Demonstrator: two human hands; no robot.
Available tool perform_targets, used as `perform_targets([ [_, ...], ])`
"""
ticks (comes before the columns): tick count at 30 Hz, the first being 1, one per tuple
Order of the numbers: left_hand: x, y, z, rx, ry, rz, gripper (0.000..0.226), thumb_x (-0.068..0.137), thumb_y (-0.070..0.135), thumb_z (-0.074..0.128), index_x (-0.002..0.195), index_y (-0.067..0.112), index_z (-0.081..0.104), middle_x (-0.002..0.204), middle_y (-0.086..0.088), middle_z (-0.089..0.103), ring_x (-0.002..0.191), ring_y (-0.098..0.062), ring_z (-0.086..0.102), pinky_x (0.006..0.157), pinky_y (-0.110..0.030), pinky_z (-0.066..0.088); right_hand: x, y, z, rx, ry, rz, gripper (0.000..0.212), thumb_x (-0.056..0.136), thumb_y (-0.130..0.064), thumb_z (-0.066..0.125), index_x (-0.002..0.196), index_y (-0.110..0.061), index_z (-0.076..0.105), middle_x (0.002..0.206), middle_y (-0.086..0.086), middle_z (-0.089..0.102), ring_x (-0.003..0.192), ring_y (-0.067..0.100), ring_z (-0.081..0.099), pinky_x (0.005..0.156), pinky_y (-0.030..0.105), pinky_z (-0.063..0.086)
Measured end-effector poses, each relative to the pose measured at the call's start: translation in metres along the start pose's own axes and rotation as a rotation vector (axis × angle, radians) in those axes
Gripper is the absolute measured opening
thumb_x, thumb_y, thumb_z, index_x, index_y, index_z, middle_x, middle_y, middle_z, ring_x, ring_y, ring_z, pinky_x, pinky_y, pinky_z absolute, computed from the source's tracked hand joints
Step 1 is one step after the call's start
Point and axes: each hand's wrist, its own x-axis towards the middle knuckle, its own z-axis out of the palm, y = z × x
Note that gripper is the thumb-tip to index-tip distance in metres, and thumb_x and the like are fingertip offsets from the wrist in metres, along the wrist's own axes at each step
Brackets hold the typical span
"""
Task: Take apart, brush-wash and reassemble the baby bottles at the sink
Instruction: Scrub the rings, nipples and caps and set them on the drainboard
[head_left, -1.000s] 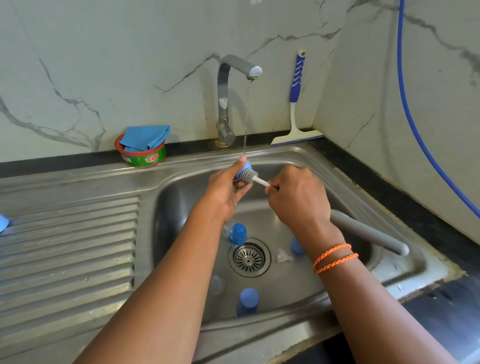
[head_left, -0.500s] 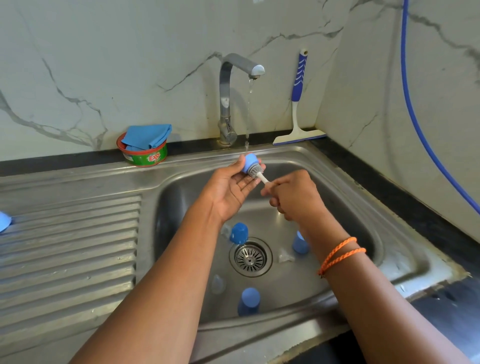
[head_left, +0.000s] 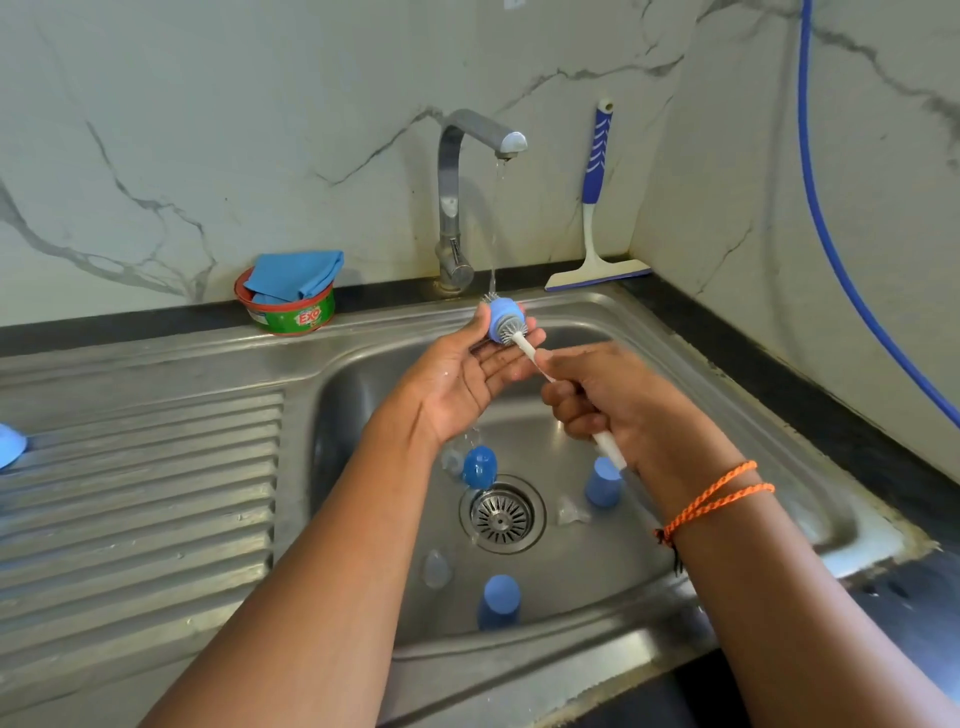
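Note:
Over the steel sink (head_left: 691, 364) my left hand (head_left: 462, 379) lies palm up and pinches a small blue bottle collar (head_left: 500, 318) between thumb and fingertips. The tap's thin water stream falls on the collar. My right hand (head_left: 618, 405) grips the white handle of a bottle brush, and its grey bristles (head_left: 515, 330) are pushed into the collar. On the sink floor lie three blue caps (head_left: 479, 466) (head_left: 602, 484) (head_left: 498, 603) and clear teats (head_left: 436, 569) (head_left: 571, 512).
The tap (head_left: 451, 208) runs at the back, above the drain (head_left: 502, 514). A green EXO tub with a blue cloth (head_left: 291, 301) stands back left, and a squeegee (head_left: 597, 208) leans in the corner. A ribbed drainboard (head_left: 140, 493) lies left, with a blue item (head_left: 10, 444) at its edge. A blue hose (head_left: 831, 234) hangs right.
Both hands have risen toward the tap, bringing the collar under the stream. My left palm has turned up and opened wider. The brush handle has swung down under my right hand.

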Motion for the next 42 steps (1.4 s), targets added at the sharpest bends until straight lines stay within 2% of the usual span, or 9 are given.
perform_targets([
  [4, 0.004, -0.002, -0.002, 0.036, 0.039, -0.027, 0.051, 0.100, 0.029, 0.065, 0.138, -0.005, 0.057, 0.128, -0.022, 0.071, 0.122, -0.031, 0.069, 0.101, -0.036, 0.057, 0.002, 0.003, 0.002, -0.498, 0.282, -0.242, 0.022, 0.104, -0.022, 0.064, 0.094, -0.014, 0.082, 0.062, 0.005, 0.060, 0.043, 0.012, 0.042, 0.043, 0.025, 0.037],
  [7, 0.008, -0.005, -0.004, 0.057, 0.095, -0.029, 0.056, 0.093, 0.026, 0.074, 0.137, -0.005, 0.059, 0.129, -0.021, 0.070, 0.121, -0.029, 0.069, 0.099, -0.036, 0.059, 0.008, 0.010, 0.003, -0.777, 0.422, -0.379, 0.020, 0.100, -0.024, 0.068, 0.084, -0.020, 0.080, 0.076, 0.007, 0.071, 0.065, 0.030, 0.063, 0.059, 0.040, 0.054],
  [12, 0.009, -0.005, -0.002, 0.038, 0.188, -0.005, 0.052, 0.084, 0.026, 0.083, 0.125, -0.002, 0.067, 0.112, -0.017, 0.074, 0.100, -0.025, 0.075, 0.085, -0.034, 0.064, 0.007, 0.015, 0.017, -1.113, 0.528, -0.442, 0.024, 0.102, -0.030, 0.060, 0.080, -0.023, 0.058, 0.082, 0.005, 0.054, 0.067, 0.026, 0.047, 0.053, 0.030, 0.028],
  [16, 0.010, -0.005, -0.001, 0.064, 0.296, 0.037, 0.044, 0.082, 0.035, 0.086, 0.107, 0.003, 0.071, 0.089, -0.013, 0.076, 0.089, -0.024, 0.076, 0.089, -0.037, 0.063, -0.001, 0.011, 0.030, -1.300, 0.595, -0.508, 0.014, 0.103, -0.025, 0.056, 0.096, -0.018, 0.066, 0.088, 0.006, 0.056, 0.075, 0.031, 0.053, 0.059, 0.033, 0.034],
  [23, 0.016, -0.011, 0.001, 0.089, 0.370, 0.194, 0.039, 0.088, 0.038, 0.081, 0.114, 0.010, 0.071, 0.106, -0.019, 0.077, 0.099, -0.028, 0.077, 0.089, -0.040, 0.064, -0.004, 0.010, 0.035, -1.354, 0.633, -0.577, 0.013, 0.105, -0.024, 0.057, 0.104, -0.017, 0.068, 0.082, 0.002, 0.050, 0.072, 0.028, 0.053, 0.062, 0.036, 0.038],
  [27, 0.021, -0.016, 0.007, 0.161, 0.424, 0.257, 0.032, 0.094, 0.039, 0.075, 0.102, 0.009, 0.070, 0.084, -0.010, 0.076, 0.077, -0.018, 0.075, 0.085, -0.036, 0.065, 0.005, 0.015, 0.029, -1.260, 0.615, -0.550, 0.019, 0.105, -0.030, 0.058, 0.100, -0.016, 0.070, 0.087, 0.006, 0.056, 0.073, 0.031, 0.052, 0.064, 0.036, 0.038],
  [33, 0.024, -0.024, 0.010, 0.295, 0.438, 0.304, 0.027, 0.100, 0.035, 0.069, 0.093, 0.010, 0.070, 0.093, -0.017, 0.073, 0.075, -0.016, 0.072, 0.079, -0.030, 0.065, 0.014, 0.011, 0.014, -0.737, 0.390, -0.337, 0.015, 0.100, -0.027, 0.068, 0.094, -0.019, 0.079, 0.075, 0.005, 0.068, 0.066, 0.023, 0.063, 0.059, 0.030, 0.048],
  [37, 0.023, -0.025, 0.013, 0.335, 0.426, 0.308, 0.027, 0.102, 0.035, 0.065, 0.086, 0.014, 0.071, 0.087, -0.013, 0.073, 0.080, -0.018, 0.071, 0.081, -0.031, 0.064, 0.006, -0.001, 0.014, -0.436, 0.256, -0.101, 0.019, 0.106, -0.014, 0.060, 0.106, -0.004, 0.077, 0.060, 0.007, 0.052, 0.042, 0.012, 0.036, 0.037, 0.018, 0.029],
  [42, 0.024, -0.023, 0.017, 0.290, 0.457, 0.267, 0.028, 0.102, 0.037, 0.066, 0.090, 0.012, 0.071, 0.079, -0.013, 0.070, 0.075, -0.025, 0.068, 0.076, -0.044, 0.064, 0.003, -0.002, 0.003, -0.035, -0.017, 0.097, 0.027, 0.111, -0.020, 0.050, 0.110, -0.007, 0.074, 0.055, -0.005, 0.033, 0.043, 0.004, 0.024, 0.036, 0.014, 0.018],
])
